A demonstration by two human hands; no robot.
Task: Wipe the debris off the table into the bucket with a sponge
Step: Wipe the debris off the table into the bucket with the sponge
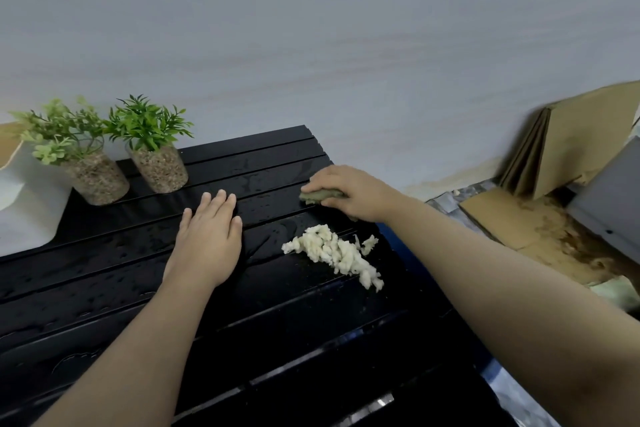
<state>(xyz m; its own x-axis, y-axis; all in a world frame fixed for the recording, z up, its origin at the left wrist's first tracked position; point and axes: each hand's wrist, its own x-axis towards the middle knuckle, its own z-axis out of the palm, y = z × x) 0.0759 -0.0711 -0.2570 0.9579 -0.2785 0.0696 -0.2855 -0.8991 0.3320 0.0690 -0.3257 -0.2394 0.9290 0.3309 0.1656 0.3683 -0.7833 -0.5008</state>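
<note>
A heap of white crumbly debris (pixel 337 253) lies on the wet black slatted table (pixel 138 288), near its right edge. My right hand (pixel 349 191) presses an olive-green sponge (pixel 320 196) onto the table at the far right, just beyond the debris. My left hand (pixel 207 239) rests flat on the table left of the debris, fingers together and holding nothing. A sliver of blue (pixel 391 236) shows below the right table edge under my right forearm; I cannot tell whether it is the bucket.
Two glass pots with green plants (pixel 98 177) (pixel 159 166) stand at the table's back left beside a white container (pixel 27 204). Flattened cardboard (pixel 571 156) and a grey box (pixel 609 198) lie on the floor to the right. A wall rises behind.
</note>
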